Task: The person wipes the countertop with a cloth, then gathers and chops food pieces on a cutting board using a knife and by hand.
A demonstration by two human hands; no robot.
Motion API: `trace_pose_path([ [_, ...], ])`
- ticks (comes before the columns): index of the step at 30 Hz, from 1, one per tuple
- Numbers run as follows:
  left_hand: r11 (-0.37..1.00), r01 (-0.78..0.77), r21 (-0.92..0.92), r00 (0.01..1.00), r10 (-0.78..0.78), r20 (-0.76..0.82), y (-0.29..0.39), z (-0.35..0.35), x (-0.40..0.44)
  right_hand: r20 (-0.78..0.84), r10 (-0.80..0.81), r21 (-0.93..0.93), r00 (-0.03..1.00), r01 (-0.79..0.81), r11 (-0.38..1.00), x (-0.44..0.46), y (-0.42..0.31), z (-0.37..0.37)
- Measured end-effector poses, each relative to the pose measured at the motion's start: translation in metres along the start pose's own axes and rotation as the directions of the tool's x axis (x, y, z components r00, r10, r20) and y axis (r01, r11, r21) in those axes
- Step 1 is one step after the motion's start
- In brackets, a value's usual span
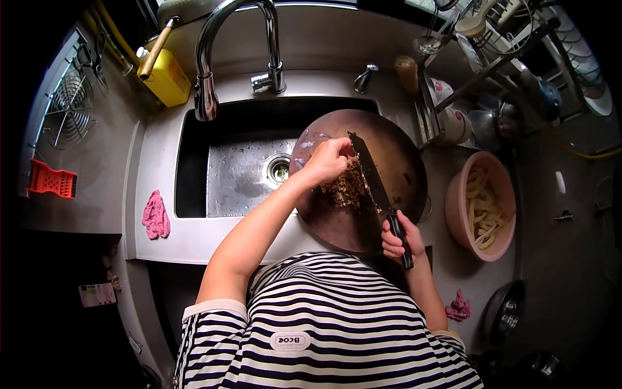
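A round brown cutting board (395, 155) lies partly over the right side of the sink. My right hand (403, 237) grips the black handle of a kitchen knife (370, 170), whose dark blade slants up and left across the board. Beside the blade lies a heap of finely chopped brown food (346, 188); its kind I cannot tell. My left hand (329, 159) is over the top of this heap, fingers curled in close to the blade near its tip. What those fingers hold, if anything, is hidden. Pale scraps stick to the board's left part.
The steel sink (240, 175) has a chrome faucet (206, 97) behind it. A pink basin (457, 194) of pale cut strips stands right of the board. A pink cloth (156, 215) lies at the left, a yellow jug (170, 78) behind it. A dish rack (440, 123) rises at the back right.
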State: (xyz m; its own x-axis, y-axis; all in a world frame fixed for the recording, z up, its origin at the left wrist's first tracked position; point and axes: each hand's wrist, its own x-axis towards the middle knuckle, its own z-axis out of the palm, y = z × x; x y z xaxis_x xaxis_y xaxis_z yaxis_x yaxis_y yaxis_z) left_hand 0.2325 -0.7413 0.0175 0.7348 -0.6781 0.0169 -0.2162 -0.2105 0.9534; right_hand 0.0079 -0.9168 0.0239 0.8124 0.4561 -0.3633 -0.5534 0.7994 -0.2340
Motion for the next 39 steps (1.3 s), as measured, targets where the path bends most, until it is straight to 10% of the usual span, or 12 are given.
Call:
trace_pose_path([
  [27,0.955,0.064,-0.291,0.997,-0.048,0.061,-0.014,0.029,-0.024,-0.231,-0.284,-0.137,0.931,0.258,0.956,0.075,-0.03,-0.008],
  [30,0.895,-0.082,0.438,0.994,0.105,-0.028,-0.005,0.026,-0.035,-0.283,-0.328,-0.226,0.902,0.269,0.936,0.064,-0.032,-0.005],
  [39,0.581,-0.348,0.735,0.859,0.512,0.003,-0.019,0.04,-0.053,-0.252,-0.718,-0.955,0.649,-0.048,0.292,0.028,-0.034,0.004],
])
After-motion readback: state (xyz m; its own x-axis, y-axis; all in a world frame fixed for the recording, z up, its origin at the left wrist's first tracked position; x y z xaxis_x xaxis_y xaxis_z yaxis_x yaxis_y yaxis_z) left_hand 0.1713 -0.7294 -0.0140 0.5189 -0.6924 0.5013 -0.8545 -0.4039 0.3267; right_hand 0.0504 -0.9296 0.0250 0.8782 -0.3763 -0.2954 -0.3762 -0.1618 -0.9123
